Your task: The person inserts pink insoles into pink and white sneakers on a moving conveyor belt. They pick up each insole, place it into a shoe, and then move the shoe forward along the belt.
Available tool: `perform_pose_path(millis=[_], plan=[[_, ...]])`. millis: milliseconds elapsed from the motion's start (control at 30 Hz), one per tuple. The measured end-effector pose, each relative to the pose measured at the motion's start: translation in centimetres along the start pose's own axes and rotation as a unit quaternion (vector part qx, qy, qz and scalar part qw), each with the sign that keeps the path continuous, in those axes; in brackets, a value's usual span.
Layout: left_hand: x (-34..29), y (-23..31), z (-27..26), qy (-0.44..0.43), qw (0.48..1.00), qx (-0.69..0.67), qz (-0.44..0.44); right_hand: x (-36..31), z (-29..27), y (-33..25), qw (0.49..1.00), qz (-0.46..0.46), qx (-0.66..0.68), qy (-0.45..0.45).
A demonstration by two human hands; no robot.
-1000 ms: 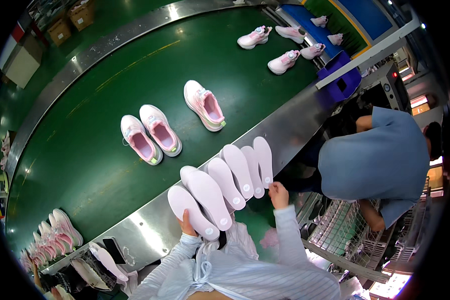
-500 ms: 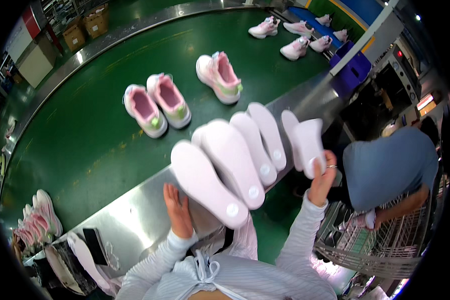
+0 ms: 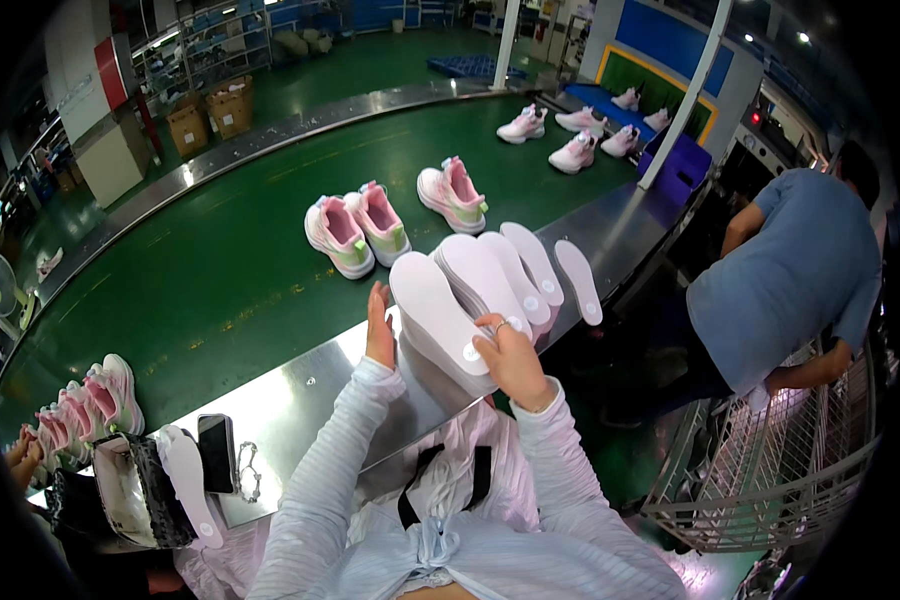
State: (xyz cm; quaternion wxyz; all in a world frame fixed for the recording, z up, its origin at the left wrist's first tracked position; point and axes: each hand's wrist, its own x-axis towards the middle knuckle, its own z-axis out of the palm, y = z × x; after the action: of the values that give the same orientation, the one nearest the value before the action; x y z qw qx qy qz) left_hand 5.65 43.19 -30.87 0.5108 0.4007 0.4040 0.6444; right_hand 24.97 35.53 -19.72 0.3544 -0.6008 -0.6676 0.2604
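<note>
I am looking down at a fan of flat white foam shoe insoles (image 3: 475, 285) being held over the edge of the shiny steel counter (image 3: 300, 395). My right hand (image 3: 513, 358) is closing around the heel ends of the fan, fingers curled over the nearest insole and thumb hidden underneath, so the stack is pinched at its narrow end. My left hand (image 3: 379, 328) is standing edge-on against the left side of the stack, fingers straight and together, touching rather than gripping.

I am judging these insoles to be very light, thin and floppy, likely to droop past the fingertips and to slide over one another if the pinch loosens. The heel ends, just under the right fingers, look like the best hold.

Beyond the fingertips, three pink and white sneakers (image 3: 378, 222) are sitting on the green conveyor belt (image 3: 200, 270). One loose insole (image 3: 578, 282) is lying to the right of the fan.
</note>
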Motion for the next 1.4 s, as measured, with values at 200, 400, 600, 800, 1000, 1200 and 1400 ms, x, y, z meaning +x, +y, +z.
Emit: perform_pose_path(millis=[200, 400, 600, 800, 1000, 1200, 1400], plan=[[6.3, -0.8, 2.0, -0.052, 0.991, -0.122, -0.02, 0.4, -2.9, 1.6, 0.96, -0.077, -0.185, 0.196], [7.7, -1.1, 2.3, -0.034, 0.996, 0.052, 0.065, 9.9, -9.7, 17.4, 0.89, 0.077, -0.311, 0.324], [8.6, -0.4, 2.6, -0.004, 1.0, -0.008, 0.023, 11.2, -10.0, 24.9, 0.919, 0.193, -0.296, 0.174], [16.0, 2.1, 2.8, -0.239, 0.958, 0.07, -0.142, 8.6, -12.2, 16.8, 0.932, 0.087, 0.183, 0.3], [17.6, -1.8, 6.2, -0.331, 0.887, 0.015, -0.322, 6.1, -5.6, 5.6, 0.959, -0.109, -0.213, 0.148], [17.6, -4.6, 6.0, -0.364, 0.847, -0.081, -0.378, 2.9, -2.6, 8.4, 0.941, -0.01, 0.241, 0.237], [17.0, -5.7, 6.7, -0.361, 0.843, -0.089, -0.39, -0.2, 1.4, 14.8, 0.836, 0.148, 0.353, 0.394]])
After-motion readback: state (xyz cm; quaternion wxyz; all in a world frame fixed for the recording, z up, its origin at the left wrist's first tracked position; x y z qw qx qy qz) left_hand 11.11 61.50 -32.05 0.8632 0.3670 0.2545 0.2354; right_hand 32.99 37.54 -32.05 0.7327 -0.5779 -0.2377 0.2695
